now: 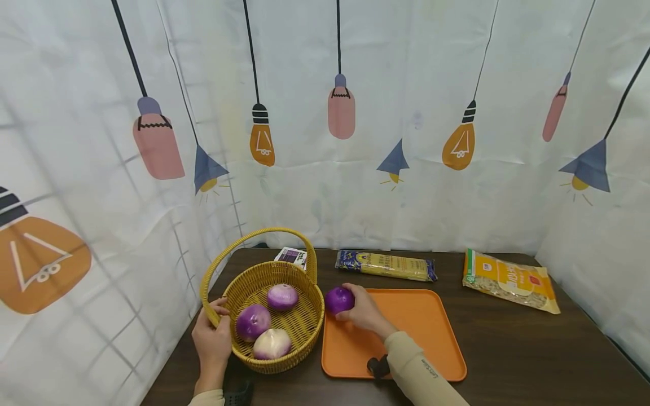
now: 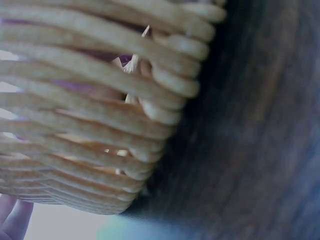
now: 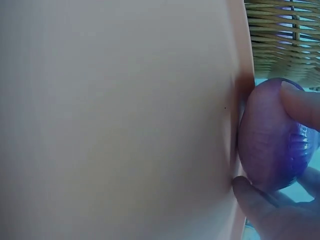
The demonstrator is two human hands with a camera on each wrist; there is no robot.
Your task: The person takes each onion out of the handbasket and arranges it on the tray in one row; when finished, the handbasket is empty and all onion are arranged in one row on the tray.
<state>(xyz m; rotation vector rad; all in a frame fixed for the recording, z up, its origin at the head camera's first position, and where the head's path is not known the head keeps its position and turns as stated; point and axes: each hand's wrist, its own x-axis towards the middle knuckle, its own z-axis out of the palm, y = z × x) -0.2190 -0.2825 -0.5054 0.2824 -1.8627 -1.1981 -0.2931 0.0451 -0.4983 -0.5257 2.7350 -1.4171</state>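
Observation:
A yellow woven basket (image 1: pixel 299 356) with a tall hoop handle (image 1: pixel 213 270) stands on the left of the table. Three purple-and-white onions lie inside: a darker onion (image 1: pixel 253 322), a paler onion (image 1: pixel 282 297) and a mostly white onion (image 1: pixel 272 343). My left hand (image 1: pixel 212 341) grips the basket at its left side, by the foot of the handle. A purple onion (image 1: pixel 337 300) is held between the thumb and fingers of my right hand (image 1: pixel 363 310), over the left edge of the orange tray (image 1: pixel 416 332). In the right wrist view this onion (image 3: pixel 267 140) looks glossy, close beside the tray rim.
Behind the tray lies a long yellow-and-blue packet (image 1: pixel 386 265). A larger yellow bag (image 1: pixel 510 281) is at the back right. A small white-and-purple packet (image 1: pixel 291 257) sits behind the basket. Along the back hangs a lamp-patterned curtain (image 1: pixel 304 197).

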